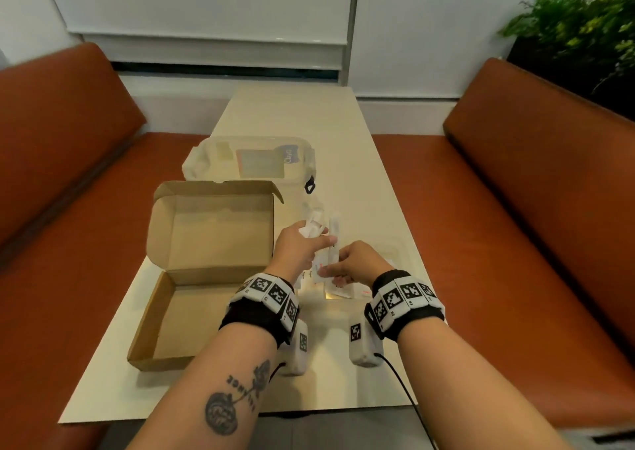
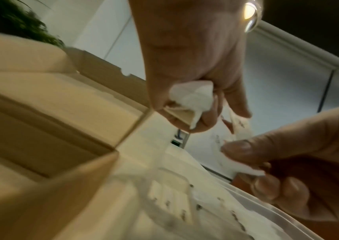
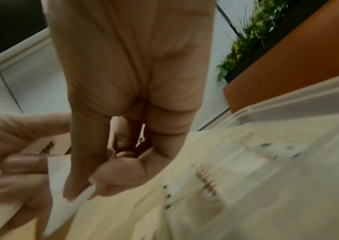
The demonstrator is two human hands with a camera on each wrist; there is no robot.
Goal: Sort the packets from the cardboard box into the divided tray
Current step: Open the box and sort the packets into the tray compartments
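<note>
The open cardboard box lies on the table's left side; I see no packets inside it. Right of it sits the clear divided tray, with several white packets in it. Above the tray, my left hand grips a bunch of white packets, shown crumpled in its fist in the left wrist view. My right hand pinches one white packet between thumb and forefinger. The left hand's thumb still touches that packet.
A clear lidded container stands behind the box. Orange benches run along both sides of the table. A plant is at the back right. A black cable trails from the right wrist over the table's near edge.
</note>
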